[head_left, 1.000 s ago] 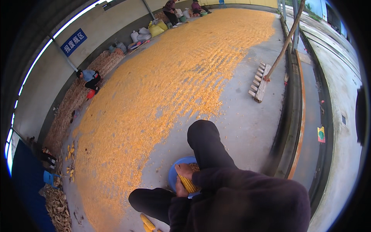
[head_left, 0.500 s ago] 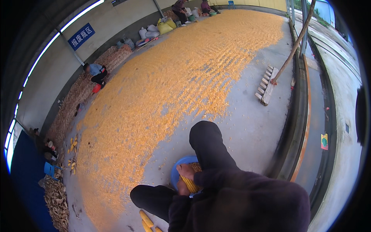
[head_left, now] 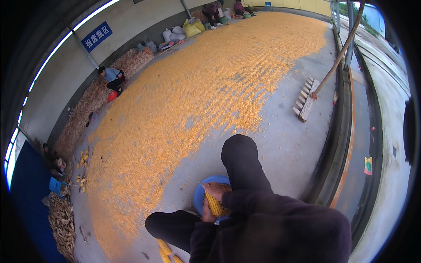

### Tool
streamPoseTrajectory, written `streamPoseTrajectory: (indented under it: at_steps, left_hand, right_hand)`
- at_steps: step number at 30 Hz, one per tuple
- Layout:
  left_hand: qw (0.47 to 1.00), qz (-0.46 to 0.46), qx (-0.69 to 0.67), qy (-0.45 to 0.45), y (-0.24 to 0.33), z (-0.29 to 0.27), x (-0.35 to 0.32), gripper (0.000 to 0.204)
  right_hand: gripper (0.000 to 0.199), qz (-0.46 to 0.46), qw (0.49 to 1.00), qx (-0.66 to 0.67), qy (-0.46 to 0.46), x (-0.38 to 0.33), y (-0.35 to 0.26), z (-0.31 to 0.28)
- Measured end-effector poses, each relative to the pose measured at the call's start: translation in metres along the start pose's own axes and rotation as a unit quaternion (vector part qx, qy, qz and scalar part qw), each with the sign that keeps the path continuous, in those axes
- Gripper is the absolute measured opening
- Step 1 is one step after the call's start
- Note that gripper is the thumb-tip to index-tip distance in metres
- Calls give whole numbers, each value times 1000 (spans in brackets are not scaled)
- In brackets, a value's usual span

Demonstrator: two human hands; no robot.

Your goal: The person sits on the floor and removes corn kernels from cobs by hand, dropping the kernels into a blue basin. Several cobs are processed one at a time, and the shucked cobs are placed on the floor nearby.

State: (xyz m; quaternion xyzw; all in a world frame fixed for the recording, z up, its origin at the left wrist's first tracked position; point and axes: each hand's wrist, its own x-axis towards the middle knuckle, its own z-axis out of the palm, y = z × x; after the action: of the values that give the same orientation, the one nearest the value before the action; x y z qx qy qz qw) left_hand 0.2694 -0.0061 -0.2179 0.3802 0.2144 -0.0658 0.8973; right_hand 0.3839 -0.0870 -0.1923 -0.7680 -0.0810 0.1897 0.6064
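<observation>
A yellow corn cob (head_left: 213, 204) lies between my hands over a blue basin (head_left: 198, 196), between my knees. My left hand (head_left: 207, 212) grips the cob's near left side. From the far side my right hand (head_left: 213, 189) is wrapped on its upper end; some of its fingers are hidden. Loose kernels and darker bits (head_left: 225, 187) show inside the basin, partly covered by my leg and sleeve. A few more whole corn cobs (head_left: 164, 248) rest on the floor by my left knee.
Corn kernels (head_left: 188, 101) cover much of the concrete floor ahead. A wooden rake (head_left: 308, 103) leans at the right. Bare cobs (head_left: 83, 105) are heaped along the left wall, where a person (head_left: 113, 76) sits beside a red container. Husks (head_left: 62, 223) lie near left; sacks and people are far back.
My right hand has shifted slightly on the cob, showing more of its rows of kernels. The whole view has moved a little. Both hands stay over the basin.
</observation>
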Motion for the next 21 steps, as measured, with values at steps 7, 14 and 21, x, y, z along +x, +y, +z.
streamPoseTrajectory:
  at_steps: [7, 14, 21]
  left_hand:
    - [997, 29, -66, 16, -8, -5, 0, 49]
    - [997, 61, -32, 20, -19, -6, 16, 45]
    - [980, 97, 155, 73, 5, 7, -16, 41]
  right_hand:
    - [54, -30, 998, 25, 46, -20, -14, 4]
    - [37, -44, 996, 43, 66, 19, 47, 20]
    - [30, -103, 988, 115, -25, 2, 34, 22]
